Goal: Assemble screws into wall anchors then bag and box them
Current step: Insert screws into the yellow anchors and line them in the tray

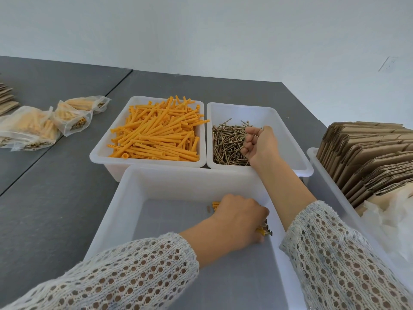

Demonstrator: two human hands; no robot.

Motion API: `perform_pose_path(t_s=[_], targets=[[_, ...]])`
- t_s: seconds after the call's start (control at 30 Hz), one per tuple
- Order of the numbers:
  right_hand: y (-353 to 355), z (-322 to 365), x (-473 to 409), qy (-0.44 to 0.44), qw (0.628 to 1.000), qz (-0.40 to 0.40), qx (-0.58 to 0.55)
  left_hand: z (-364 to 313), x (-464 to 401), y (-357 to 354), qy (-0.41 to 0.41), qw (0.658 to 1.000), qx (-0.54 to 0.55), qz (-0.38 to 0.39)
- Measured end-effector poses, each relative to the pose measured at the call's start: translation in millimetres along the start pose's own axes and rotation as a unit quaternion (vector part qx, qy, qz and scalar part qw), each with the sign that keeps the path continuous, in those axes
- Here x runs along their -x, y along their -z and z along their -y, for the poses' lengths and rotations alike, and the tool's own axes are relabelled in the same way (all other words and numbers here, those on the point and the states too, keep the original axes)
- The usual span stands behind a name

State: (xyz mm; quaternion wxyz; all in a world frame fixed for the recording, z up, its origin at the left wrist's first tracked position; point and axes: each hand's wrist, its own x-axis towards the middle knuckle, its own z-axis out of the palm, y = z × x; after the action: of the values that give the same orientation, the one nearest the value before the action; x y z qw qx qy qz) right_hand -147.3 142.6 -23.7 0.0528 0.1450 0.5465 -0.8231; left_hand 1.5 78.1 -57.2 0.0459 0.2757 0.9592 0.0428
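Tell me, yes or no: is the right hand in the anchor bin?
No, the right hand is in the screw bin, curled over the screws.

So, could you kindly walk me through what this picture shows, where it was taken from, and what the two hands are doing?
There is no machine here: a camera worn on a person's head looks forward and down at their two bare hands above a grey table.

Three white plastic bins sit together. The far left one is full of long orange plastic wall anchors; the far right one holds brass-coloured metal screws. The right hand reaches into that bin, its curled fingers holding a few screws. In the near bin, the left hand grips a small bundle of anchors with screws already in them.

At far left lie clear plastic bags of finished pieces; at right stands a stack of flat brown cardboard boxes.
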Motion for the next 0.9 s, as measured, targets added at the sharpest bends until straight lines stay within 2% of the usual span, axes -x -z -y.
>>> perform_pose_path(t_s=[0.3, 0.63, 0.8, 0.9], targets=[[1, -1, -1, -0.001, 1.0, 0.005, 0.002, 4, -2, -9, 0.019, 0.999, 0.024, -0.015], [1, 0, -3, -0.007, 1.0, 0.009, 0.004, 5, -2, -7, -0.003, 0.998, 0.034, -0.043], [1, 1, -1, -0.015, 1.0, 0.004, 0.027, 8, -5, 10, -0.013, 0.993, 0.059, -0.104], [1, 2, 0, 0.042, 0.99, -0.014, 0.135, 22, -2, 23, -0.003, 0.984, 0.044, -0.173]])
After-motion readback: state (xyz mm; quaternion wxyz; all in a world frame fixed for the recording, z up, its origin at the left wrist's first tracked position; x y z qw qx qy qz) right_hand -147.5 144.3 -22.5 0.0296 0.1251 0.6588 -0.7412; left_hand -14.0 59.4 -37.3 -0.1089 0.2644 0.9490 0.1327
